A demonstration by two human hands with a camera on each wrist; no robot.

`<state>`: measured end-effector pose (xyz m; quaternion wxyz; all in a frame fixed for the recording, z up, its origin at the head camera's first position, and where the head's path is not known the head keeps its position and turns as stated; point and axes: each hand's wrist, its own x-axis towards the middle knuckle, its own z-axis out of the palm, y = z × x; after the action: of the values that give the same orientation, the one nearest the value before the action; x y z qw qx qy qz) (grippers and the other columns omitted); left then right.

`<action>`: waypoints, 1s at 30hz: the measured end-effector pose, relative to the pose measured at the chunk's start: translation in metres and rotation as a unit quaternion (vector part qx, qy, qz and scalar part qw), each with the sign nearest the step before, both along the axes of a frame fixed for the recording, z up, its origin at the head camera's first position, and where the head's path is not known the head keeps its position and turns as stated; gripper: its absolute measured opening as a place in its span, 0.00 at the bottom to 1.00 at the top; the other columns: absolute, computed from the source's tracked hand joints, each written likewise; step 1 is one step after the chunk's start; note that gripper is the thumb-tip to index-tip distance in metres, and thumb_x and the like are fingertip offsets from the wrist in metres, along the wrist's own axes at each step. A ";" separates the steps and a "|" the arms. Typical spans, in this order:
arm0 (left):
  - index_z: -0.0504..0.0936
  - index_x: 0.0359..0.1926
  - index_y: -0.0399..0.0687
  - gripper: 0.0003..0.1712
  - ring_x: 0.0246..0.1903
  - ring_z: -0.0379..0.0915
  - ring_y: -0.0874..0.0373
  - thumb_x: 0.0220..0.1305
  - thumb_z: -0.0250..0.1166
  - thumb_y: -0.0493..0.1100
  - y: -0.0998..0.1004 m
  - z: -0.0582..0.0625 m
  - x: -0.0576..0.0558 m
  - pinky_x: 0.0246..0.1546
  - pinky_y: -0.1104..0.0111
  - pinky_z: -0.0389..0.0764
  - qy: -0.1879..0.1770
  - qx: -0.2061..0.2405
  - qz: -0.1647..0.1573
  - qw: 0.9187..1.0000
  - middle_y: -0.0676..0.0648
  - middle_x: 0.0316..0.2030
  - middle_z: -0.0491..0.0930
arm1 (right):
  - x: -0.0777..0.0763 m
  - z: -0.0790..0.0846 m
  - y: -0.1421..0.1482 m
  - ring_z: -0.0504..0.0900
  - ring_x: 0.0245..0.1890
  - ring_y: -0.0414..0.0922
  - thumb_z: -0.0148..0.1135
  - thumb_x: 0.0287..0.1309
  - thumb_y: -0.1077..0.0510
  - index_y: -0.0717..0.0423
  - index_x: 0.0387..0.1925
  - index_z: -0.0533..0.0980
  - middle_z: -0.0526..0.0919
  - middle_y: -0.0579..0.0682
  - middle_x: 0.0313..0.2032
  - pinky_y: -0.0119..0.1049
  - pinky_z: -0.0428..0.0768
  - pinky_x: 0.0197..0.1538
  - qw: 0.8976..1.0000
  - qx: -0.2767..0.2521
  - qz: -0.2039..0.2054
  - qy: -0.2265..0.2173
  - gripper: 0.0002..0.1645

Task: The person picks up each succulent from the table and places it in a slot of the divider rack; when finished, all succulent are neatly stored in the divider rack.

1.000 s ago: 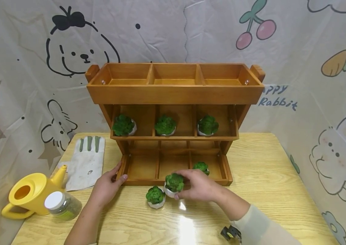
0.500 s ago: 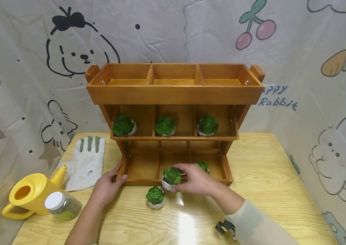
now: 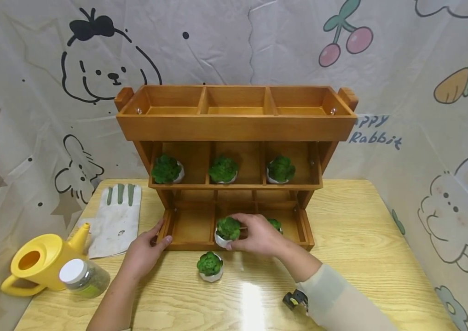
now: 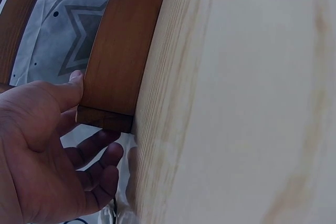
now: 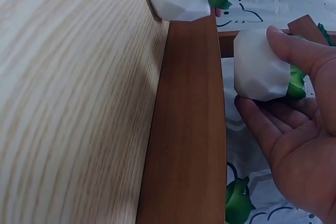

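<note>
My right hand (image 3: 258,235) pinches a small potted succulent (image 3: 227,230) by its white faceted pot, held up over the front board of the bottom tier. In the right wrist view, thumb and fingers span that white pot (image 5: 260,66). My left hand (image 3: 144,255) grips the left front corner of the wooden tiered shelf (image 3: 234,128), thumb on one side and fingers round the end of the board (image 4: 118,51). Another potted succulent (image 3: 210,266) stands on the table before the shelf. One more succulent (image 3: 275,224) sits in the bottom right compartment, partly hidden by my right hand.
Three potted succulents, including the middle one (image 3: 223,170), fill the middle tier. To the left lie a work glove (image 3: 115,220), a yellow watering can (image 3: 43,262) and a white-lidded jar (image 3: 86,278). A small black object (image 3: 295,299) is beside my right sleeve.
My right hand has lifted the succulent from near the one on the table, up and slightly left to over the bottom tier's front board. The left hand has stayed put.
</note>
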<state>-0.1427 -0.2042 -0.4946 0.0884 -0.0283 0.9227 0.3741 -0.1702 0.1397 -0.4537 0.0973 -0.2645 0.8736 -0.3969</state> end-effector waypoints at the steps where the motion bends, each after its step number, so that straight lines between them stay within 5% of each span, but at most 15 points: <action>1: 0.56 0.82 0.53 0.42 0.63 0.72 0.32 0.77 0.61 0.59 0.000 0.000 0.000 0.62 0.39 0.72 0.000 0.000 0.000 1.000 0.29 0.71 0.67 | -0.001 0.000 -0.001 0.86 0.49 0.40 0.82 0.52 0.49 0.54 0.65 0.77 0.87 0.45 0.50 0.37 0.85 0.50 1.000 0.002 -0.001 0.003 0.40; 19: 0.57 0.82 0.53 0.42 0.63 0.72 0.32 0.77 0.61 0.59 -0.002 -0.003 -0.001 0.62 0.39 0.72 0.002 -0.005 0.001 1.000 0.28 0.70 0.68 | -0.012 -0.006 -0.013 0.83 0.40 0.40 0.80 0.52 0.49 0.54 0.67 0.75 0.86 0.46 0.49 0.39 0.82 0.46 0.999 0.033 -0.031 -0.004 0.42; 30: 0.56 0.82 0.54 0.42 0.64 0.71 0.33 0.77 0.60 0.59 -0.002 -0.004 -0.002 0.61 0.39 0.72 -0.001 -0.008 -0.001 1.000 0.29 0.71 0.67 | -0.017 -0.009 -0.018 0.84 0.50 0.45 0.80 0.52 0.51 0.56 0.68 0.75 0.85 0.51 0.54 0.43 0.82 0.53 0.998 0.055 -0.029 -0.004 0.42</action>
<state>-0.1447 -0.2063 -0.4987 0.0898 -0.0284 0.9255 0.3670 -0.1870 0.1212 -0.4626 0.1039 -0.2313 0.9011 -0.3518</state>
